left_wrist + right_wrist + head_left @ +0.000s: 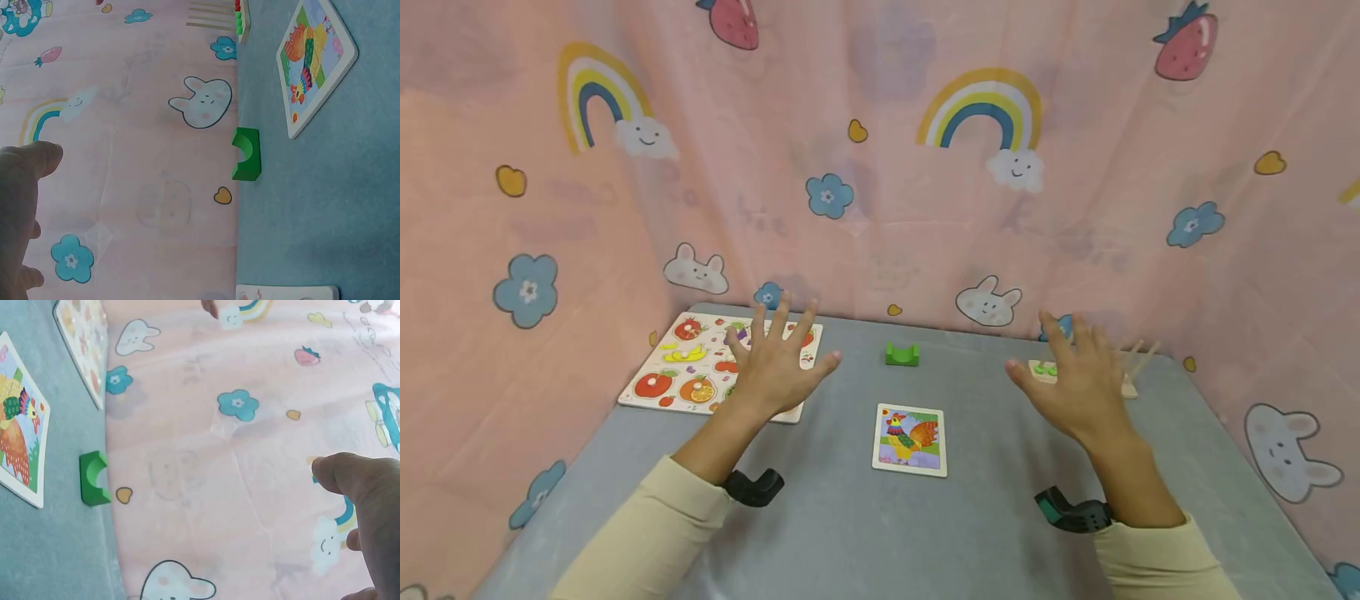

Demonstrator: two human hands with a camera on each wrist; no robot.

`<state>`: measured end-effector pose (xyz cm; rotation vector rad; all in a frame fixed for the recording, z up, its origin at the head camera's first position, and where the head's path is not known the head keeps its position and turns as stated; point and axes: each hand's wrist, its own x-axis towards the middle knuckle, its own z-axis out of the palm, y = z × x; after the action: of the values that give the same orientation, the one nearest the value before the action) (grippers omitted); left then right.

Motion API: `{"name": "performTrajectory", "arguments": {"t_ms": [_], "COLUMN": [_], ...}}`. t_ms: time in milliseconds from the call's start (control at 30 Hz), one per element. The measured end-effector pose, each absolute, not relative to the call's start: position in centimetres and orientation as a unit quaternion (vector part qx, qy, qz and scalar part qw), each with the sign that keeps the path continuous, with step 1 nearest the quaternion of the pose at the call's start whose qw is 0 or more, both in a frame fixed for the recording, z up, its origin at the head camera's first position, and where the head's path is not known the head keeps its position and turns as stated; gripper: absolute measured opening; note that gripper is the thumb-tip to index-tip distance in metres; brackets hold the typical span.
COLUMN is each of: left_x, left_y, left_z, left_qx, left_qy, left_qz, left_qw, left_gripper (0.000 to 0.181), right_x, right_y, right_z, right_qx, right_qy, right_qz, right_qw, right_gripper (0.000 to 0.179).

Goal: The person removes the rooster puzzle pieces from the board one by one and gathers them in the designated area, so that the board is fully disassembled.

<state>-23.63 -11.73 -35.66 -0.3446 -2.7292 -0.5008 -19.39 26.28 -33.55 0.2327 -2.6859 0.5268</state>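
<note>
My left hand (775, 367) is raised with its fingers spread, in front of a white fruit board (651, 402) at the table's left; it holds nothing. On the right, my other hand (1078, 387) is held up the same way, also holding nothing. It partly hides a wooden piece with green beads (1043, 371) and upright pegs (1138, 358). Between the hands lies a square picture puzzle of a rooster (910, 440) in a white frame. Behind it stands a green block with a curved notch (902, 356), seen too in both wrist views.
The grey table (880, 533) meets a pink curtain (880, 250) printed with rainbows, bunnies and flowers along its back edge. The curtain also closes off the left and right sides. A black wrist strap mount (756, 487) sits on each forearm.
</note>
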Motion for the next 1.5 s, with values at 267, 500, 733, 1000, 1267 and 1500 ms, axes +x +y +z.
{"name": "performTrajectory", "arguments": {"t_ms": [267, 500, 733, 1000, 1267, 1500], "left_x": [-23.5, -23.3, -23.1, -22.8, -22.6, -22.4], "left_y": [-10.6, -9.6, -8.6, -7.3, -6.2, -5.4], "left_z": [-37.0, -38.6, -40.5, -42.2, -43.9, -45.2], "left_qx": [-0.144, -0.186, -0.234, -0.271, -0.313, -0.314], "left_qy": [-0.953, -0.941, -0.931, -0.92, -0.912, -0.914], "left_qz": [-0.192, -0.217, -0.233, -0.25, -0.243, -0.245], "left_qw": [0.186, 0.178, 0.157, 0.131, 0.108, 0.078], "left_gripper": [0.077, 0.072, 0.069, 0.066, 0.062, 0.058], "right_x": [-20.1, -20.6, -21.0, -21.5, -21.9, -22.5], "right_y": [25.6, 24.9, 24.1, 23.4, 22.7, 22.0], "right_z": [-35.0, -36.2, -37.4, -38.8, -40.1, -41.3], "right_qx": [0.119, 0.149, 0.149, 0.143, 0.139, 0.154], "right_qy": [-0.941, -0.925, -0.924, -0.931, -0.928, -0.918], "right_qz": [0.221, 0.246, 0.265, 0.263, 0.288, 0.311], "right_qw": [0.227, 0.246, 0.233, 0.21, 0.189, 0.193], "right_gripper": [0.079, 0.076, 0.075, 0.077, 0.074, 0.07]}}
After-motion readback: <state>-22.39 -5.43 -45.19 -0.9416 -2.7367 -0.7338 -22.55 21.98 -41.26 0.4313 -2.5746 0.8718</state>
